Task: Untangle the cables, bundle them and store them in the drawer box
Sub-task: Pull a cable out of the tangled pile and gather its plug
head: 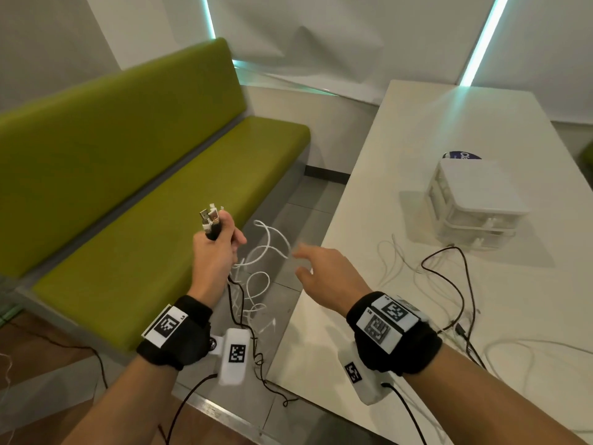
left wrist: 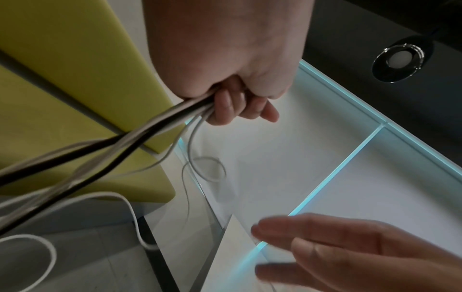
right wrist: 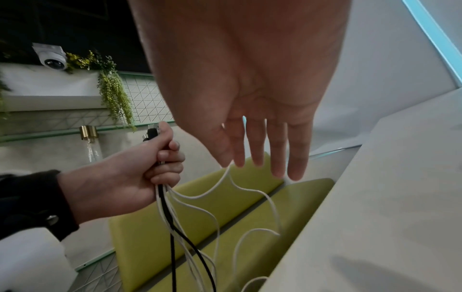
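Note:
My left hand (head: pixel 221 242) grips a bunch of white and black cables (head: pixel 211 220) just below their plug ends, held up off the table over the gap by the bench. The cables (right wrist: pixel 190 217) hang down from the fist in loose loops (head: pixel 263 261). In the left wrist view the strands (left wrist: pixel 125 142) run out of the fist (left wrist: pixel 232 98). My right hand (head: pixel 308 261) is open with straight fingers (right wrist: pixel 275 150), close to a white loop, holding nothing. More cables (head: pixel 449 284) lie on the white table (head: pixel 417 139). The clear drawer box (head: pixel 475 203) stands on the table at the right.
A green bench (head: pixel 144 187) runs along the left, with tiled floor (head: pixel 288 220) between it and the table edge. A dark blue item (head: pixel 462 154) lies behind the drawer box. Black leads from the wrist cameras trail below my arms.

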### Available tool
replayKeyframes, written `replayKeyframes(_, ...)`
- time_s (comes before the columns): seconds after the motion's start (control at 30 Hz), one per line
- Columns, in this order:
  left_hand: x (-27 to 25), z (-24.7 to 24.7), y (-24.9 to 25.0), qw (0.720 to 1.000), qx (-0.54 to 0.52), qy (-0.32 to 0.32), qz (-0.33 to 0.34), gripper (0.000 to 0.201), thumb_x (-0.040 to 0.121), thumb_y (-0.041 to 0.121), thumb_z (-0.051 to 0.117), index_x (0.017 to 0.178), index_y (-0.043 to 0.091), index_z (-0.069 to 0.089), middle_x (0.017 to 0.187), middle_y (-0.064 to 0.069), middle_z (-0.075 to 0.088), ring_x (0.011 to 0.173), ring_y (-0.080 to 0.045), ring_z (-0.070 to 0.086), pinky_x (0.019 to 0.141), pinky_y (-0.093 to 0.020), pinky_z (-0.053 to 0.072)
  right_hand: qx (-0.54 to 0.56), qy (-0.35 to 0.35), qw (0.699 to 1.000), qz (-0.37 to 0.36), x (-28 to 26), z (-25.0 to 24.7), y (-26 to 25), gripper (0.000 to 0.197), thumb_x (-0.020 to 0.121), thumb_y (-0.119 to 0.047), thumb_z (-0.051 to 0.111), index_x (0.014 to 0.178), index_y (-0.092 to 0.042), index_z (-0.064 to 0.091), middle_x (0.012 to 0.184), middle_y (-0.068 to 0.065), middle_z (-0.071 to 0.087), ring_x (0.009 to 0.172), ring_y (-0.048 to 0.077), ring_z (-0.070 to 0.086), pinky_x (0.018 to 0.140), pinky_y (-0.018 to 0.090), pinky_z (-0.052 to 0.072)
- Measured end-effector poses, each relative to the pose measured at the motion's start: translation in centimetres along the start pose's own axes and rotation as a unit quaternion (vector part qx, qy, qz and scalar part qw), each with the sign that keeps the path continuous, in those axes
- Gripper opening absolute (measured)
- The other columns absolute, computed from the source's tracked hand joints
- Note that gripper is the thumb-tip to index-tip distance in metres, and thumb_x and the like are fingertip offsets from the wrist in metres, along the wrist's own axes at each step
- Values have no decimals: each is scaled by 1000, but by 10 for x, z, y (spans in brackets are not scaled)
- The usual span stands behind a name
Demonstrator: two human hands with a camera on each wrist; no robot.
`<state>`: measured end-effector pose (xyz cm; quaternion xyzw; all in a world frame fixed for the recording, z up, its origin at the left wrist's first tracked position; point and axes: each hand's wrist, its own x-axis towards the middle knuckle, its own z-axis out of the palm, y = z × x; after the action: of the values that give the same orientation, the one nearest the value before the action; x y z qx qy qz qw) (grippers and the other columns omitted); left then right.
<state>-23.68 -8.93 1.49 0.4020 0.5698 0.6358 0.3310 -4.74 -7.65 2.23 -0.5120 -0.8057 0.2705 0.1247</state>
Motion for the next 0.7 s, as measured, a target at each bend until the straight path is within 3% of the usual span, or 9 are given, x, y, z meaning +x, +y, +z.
replayKeyframes(0.13, -3, 18, -3, 1000, 16, -22, 5, 57, 96, 53, 40, 52, 21, 57, 61, -13, 45, 43, -9, 35, 45, -23, 30, -15, -35, 999, 33, -23, -2, 24, 27, 97, -24, 48, 116, -21, 66, 124, -1, 65, 115, 19, 58, 97, 31, 44)
replayKeyframes(0.3, -9, 46, 2, 997, 52, -47, 35, 58, 90, 58, 43, 53, 16, 57, 53, -5, 52, 40, -4, 36, 47, -21, 33, -52, -14, 993, 107, -49, -28, 78, 30, 94, -11, 47, 113, -22, 68, 120, -1, 66, 110, 19, 60, 90, 27, 44)
replayKeyframes(0.37, -15, 54, 0, 990, 99, -83, 50, 62, 88, 59, 49, 55, 9, 62, 48, -10, 47, 42, -8, 34, 52, -25, 32, -59, 6, 989, 139, -58, -46, 101, 32, 92, -7, 48, 112, -22, 68, 117, -1, 66, 109, 18, 60, 90, 26, 45)
replayKeyframes(0.43, -22, 63, -2, 983, 141, -109, 52, 58, 87, 58, 55, 57, 10, 67, 49, -14, 43, 46, -13, 33, 52, -26, 29, -59, 18, 984, 168, -69, -61, 123, 32, 91, -5, 48, 109, -23, 68, 112, -1, 68, 105, 18, 62, 88, 26, 48)
replayKeyframes(0.53, -33, 85, -4, 977, 174, -120, 39, 50, 87, 53, 60, 58, 13, 71, 56, -15, 58, 54, -16, 45, 58, -29, 37, -54, -14, 981, 188, -86, -71, 139, 30, 91, -7, 48, 105, -23, 68, 106, -1, 67, 94, 17, 64, 80, 26, 51)
replayKeyframes(0.6, -43, 100, -1, 973, 184, -141, 20, 48, 89, 47, 63, 61, 9, 72, 51, -2, 62, 51, -7, 47, 58, -25, 36, -58, -74, 979, 179, -97, -70, 142, 24, 93, -13, 50, 107, -22, 68, 107, 0, 66, 90, 16, 65, 79, 26, 52)
replayKeyframes(0.63, -49, 106, 0, 969, 192, -158, 12, 47, 89, 45, 63, 63, 7, 71, 43, 7, 56, 44, -2, 41, 52, -21, 33, -72, -103, 976, 177, -101, -67, 142, 22, 93, -16, 51, 108, -22, 67, 109, 0, 65, 91, 16, 65, 80, 26, 51)
replayKeyframes(0.7, -60, 116, 1, 959, 210, -188, 8, 46, 89, 44, 63, 64, 7, 71, 34, 13, 41, 35, -5, 28, 43, -15, 25, -97, -128, 970, 180, -106, -61, 146, 21, 93, -20, 53, 110, -22, 66, 113, 0, 64, 96, 17, 63, 82, 26, 49)
